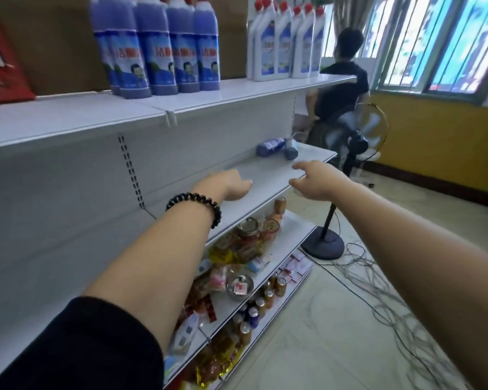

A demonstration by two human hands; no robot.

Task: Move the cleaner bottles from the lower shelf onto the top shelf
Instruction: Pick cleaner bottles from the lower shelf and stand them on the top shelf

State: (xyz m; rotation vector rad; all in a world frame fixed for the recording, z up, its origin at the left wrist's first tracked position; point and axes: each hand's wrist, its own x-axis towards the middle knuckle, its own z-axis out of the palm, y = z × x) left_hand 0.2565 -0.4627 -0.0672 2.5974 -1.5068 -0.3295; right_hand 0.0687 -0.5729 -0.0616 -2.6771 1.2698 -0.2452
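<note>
Lower shelf (pixel 265 175): I am reaching left hand (pixel 231 184) and right hand (pixel 313 178), fingers apparently spread, empty, toward two fallen blue bottles (pixel 276 147).

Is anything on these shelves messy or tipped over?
Yes. Two purple bottles lie on their sides at the far end of the lower shelf, while the purple bottles on the top shelf all stand upright. Both hands are empty.

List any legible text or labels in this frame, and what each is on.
None reads cleanly.
Purple bottles on the top shelf: red label characters, too blurred.
White bottles: blue labels, unreadable.
Lying bottles on the lower shelf: label too small.
Red bag: white lettering cut off.
</note>
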